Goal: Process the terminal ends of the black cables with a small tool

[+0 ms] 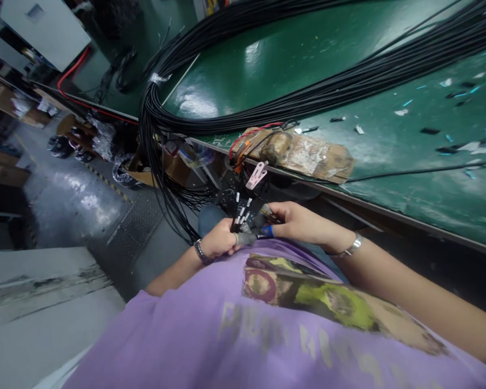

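Head view: my left hand point(218, 240) is closed around a small bunch of black leads point(234, 220), its covered thumb pressed along them. Their white-tipped ends point(241, 212) stand up just past my knuckles, over my lap and in front of the bench edge. My right hand point(294, 221) comes in from the other side, fingers bent inward, grey and blue coverings on the tips, close by my left thumb; I cannot tell whether they pinch a lead.

Below the bench, an open cardboard box point(135, 174) sits on the floor behind hanging black cables; what lies inside is too dark to make out. Clear plastic point(103, 135) is bunched near it. Farther left stand more cardboard boxes point(4, 102), with crumpled pale wrap point(20, 105) at them.

On the green bench point(243, 81), a thick bundle of black cables point(287, 105) runs across and bends down over the edge. A taped cardboard piece point(311, 156) lies along that edge, with a pink clip point(257, 175) beside it.
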Demonstrator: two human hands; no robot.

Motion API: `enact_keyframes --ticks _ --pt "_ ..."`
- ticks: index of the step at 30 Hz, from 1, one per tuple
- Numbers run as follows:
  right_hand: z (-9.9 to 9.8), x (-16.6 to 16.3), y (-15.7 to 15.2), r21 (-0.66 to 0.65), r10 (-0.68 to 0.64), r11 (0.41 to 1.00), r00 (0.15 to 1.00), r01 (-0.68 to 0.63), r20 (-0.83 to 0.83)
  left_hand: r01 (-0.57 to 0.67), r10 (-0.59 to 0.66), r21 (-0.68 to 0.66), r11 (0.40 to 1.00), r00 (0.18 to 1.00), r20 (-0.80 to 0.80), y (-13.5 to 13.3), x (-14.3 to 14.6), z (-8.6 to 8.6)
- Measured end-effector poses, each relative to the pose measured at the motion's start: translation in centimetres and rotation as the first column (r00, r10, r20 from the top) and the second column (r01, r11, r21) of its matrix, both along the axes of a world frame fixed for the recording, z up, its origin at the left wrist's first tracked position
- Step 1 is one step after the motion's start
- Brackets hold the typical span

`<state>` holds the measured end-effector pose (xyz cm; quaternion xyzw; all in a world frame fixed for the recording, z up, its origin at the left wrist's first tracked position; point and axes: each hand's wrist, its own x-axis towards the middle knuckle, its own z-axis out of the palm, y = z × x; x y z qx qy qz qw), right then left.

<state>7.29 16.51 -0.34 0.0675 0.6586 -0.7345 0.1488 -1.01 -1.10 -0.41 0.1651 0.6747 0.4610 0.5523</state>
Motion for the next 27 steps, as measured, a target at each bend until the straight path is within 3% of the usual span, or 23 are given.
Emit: enact_keyframes --ticks 6,16,23,27 --pt "-0.1 -0.5 0.3 0.043 0.092 0.995 0.996 -0.093 0.019 0.026 -0.026 -0.001 1.0 1.0 0.006 -0.3 0.0 -0.3" --pt "-0.5 -0.6 -0.1 0.077 0.119 0.99 0.993 -0.12 0.021 0.05 -0.05 -0.005 0.999 0.999 0.016 -0.4 -0.1 -0.6" --pt "-1.6 -0.4 -1.0 0.156 0.018 0.988 0.999 -0.011 -0.044 0.054 -0.054 0.001 0.999 0.999 0.004 -0.5 -0.1 -0.6" --pt "-2.1 -0.4 -0.9 0.201 -0.186 0.961 0.982 0.189 -0.036 0.034 -0.034 -0.004 0.999 0.999 -0.008 -0.5 -0.1 -0.5"
